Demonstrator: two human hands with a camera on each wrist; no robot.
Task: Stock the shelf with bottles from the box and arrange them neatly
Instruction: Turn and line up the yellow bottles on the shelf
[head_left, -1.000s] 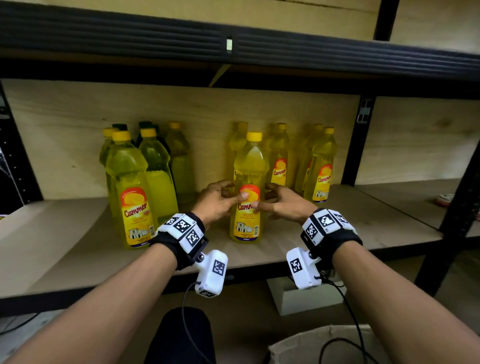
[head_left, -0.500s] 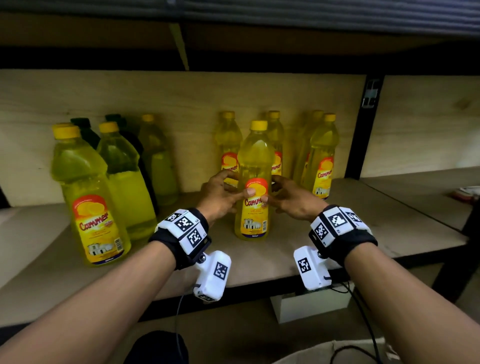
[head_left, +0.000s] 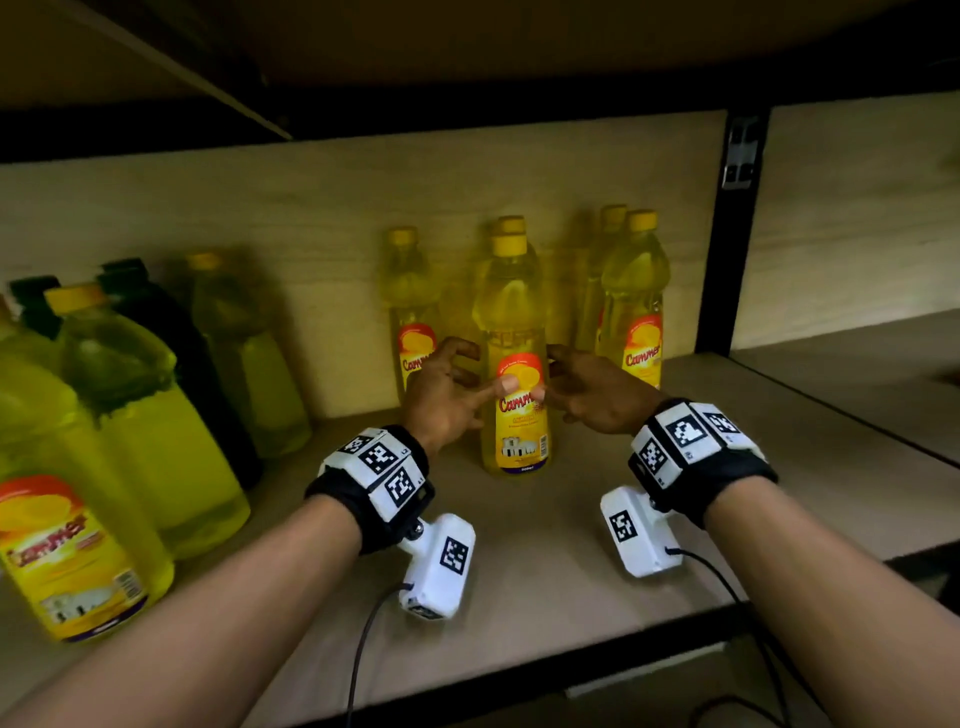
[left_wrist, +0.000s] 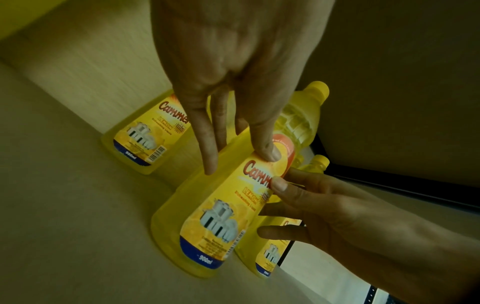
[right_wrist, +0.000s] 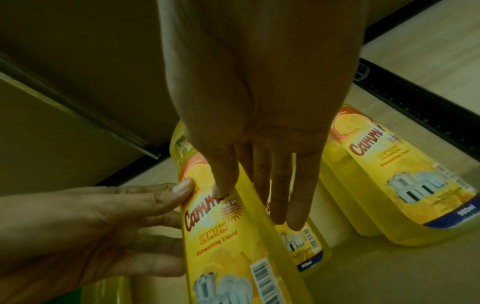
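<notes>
A yellow dishwashing-liquid bottle (head_left: 513, 317) (left_wrist: 207, 226) (right_wrist: 221, 236) with a yellow cap stands upright on the wooden shelf board (head_left: 519, 571). My left hand (head_left: 449, 389) (left_wrist: 233, 82) holds its left side, thumb pressed on the label front and fingers round the flank. On the other side my right hand (head_left: 592, 389) (right_wrist: 259, 82) holds it the same way, thumb on the label. Matching bottles (head_left: 413, 322) (head_left: 634, 312) stand right behind it, against the back panel.
Bigger yellow bottles (head_left: 145, 415) (head_left: 67, 519) and dark green ones (head_left: 171, 338) crowd the shelf's left part. A black upright post (head_left: 727, 234) bounds the bay at the right. The upper shelf hangs low overhead. Bare board lies in front of the held bottle.
The view has dropped and moved in under the upper shelf. Both hands stay on the bottle, which has slid a little back toward the rear row.
</notes>
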